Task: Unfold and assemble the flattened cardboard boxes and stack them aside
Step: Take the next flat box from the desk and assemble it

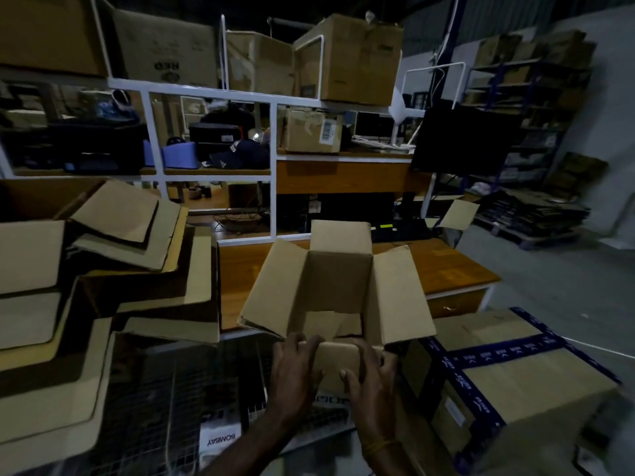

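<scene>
Two hands (299, 369) (369, 376); one open box (338, 286)

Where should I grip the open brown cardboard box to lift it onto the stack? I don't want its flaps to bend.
Probably by the two long side walls of the open brown cardboard box, from above, below the splayed flaps; those only hinge, as does the near flap both hands now hold.

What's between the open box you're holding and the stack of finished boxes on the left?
Head view: only bare wooden tabletop separates the open box from the stacked boxes.
</scene>
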Demonstrator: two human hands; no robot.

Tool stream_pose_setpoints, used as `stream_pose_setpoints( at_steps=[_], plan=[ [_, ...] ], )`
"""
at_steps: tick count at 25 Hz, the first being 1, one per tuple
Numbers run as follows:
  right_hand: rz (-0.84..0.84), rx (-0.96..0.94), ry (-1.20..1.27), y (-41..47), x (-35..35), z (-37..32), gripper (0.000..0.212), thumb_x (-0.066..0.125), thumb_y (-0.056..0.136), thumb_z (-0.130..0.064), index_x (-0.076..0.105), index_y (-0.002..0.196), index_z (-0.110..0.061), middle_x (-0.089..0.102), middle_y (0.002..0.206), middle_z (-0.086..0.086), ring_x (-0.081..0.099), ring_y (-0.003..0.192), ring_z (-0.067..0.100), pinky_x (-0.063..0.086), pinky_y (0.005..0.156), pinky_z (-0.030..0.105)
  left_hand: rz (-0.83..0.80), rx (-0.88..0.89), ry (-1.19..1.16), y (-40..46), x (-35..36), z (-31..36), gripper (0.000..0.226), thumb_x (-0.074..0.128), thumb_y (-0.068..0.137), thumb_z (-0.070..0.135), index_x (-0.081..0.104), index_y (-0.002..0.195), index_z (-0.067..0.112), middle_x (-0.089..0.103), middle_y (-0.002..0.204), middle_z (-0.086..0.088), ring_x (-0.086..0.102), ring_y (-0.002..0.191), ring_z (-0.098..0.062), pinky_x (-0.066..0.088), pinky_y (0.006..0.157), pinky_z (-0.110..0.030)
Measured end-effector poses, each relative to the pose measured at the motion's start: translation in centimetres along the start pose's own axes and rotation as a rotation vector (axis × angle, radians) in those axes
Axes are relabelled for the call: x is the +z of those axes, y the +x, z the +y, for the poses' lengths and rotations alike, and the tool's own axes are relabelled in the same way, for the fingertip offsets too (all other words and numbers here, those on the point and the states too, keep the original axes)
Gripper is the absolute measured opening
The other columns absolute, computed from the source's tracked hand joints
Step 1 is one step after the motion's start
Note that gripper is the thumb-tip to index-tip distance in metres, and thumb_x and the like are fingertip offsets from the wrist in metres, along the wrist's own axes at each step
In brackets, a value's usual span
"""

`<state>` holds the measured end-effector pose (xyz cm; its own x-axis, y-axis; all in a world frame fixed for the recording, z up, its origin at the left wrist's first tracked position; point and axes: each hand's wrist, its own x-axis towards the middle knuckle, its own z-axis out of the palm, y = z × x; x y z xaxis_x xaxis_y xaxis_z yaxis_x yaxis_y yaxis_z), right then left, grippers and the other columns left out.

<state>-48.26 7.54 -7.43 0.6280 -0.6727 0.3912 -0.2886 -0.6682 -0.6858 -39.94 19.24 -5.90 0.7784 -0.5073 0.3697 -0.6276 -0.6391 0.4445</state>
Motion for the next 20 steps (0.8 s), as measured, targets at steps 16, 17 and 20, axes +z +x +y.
stream_pose_setpoints(
  at_steps=[16, 17, 20],
  plan=[
    [0.202, -0.186, 0.154, -4.9, -4.4, -12.4, 0.055, 0.078, 0.080, -0.011, 0.058, 0.130, -0.023, 0.036, 0.126, 0.009, 0.042, 0.105, 0.016, 0.050, 0.083, 0.032, 0.319, 0.136, -0.035, -4.4, -13.9, -0.7, 0.059, 0.078, 0.075, 0.020, 0.050, 0.125, 0.034, 0.046, 0.128, -0.005, 0.041, 0.112, -0.023, 0.046, 0.084, -0.030],
    [0.224, -0.201, 0.145, -4.8, -4.5, -13.7, 0.055, 0.079, 0.079, -0.011, 0.059, 0.130, -0.022, 0.038, 0.126, 0.012, 0.043, 0.105, 0.018, 0.047, 0.083, 0.030, 0.339, 0.146, -0.033, -4.1, -15.2, -1.0, 0.059, 0.078, 0.076, 0.020, 0.050, 0.125, 0.034, 0.045, 0.129, -0.005, 0.041, 0.112, -0.022, 0.048, 0.083, -0.031],
    [0.268, -0.270, 0.172, -4.4, -4.5, -17.8, 0.058, 0.079, 0.079, -0.011, 0.058, 0.131, -0.023, 0.036, 0.126, 0.012, 0.046, 0.107, 0.022, 0.048, 0.086, 0.031, 0.427, 0.191, -0.042, -3.1, -19.4, -2.4, 0.059, 0.079, 0.073, 0.019, 0.053, 0.124, 0.032, 0.048, 0.125, -0.006, 0.043, 0.107, -0.023, 0.047, 0.079, -0.031]
  ],
)
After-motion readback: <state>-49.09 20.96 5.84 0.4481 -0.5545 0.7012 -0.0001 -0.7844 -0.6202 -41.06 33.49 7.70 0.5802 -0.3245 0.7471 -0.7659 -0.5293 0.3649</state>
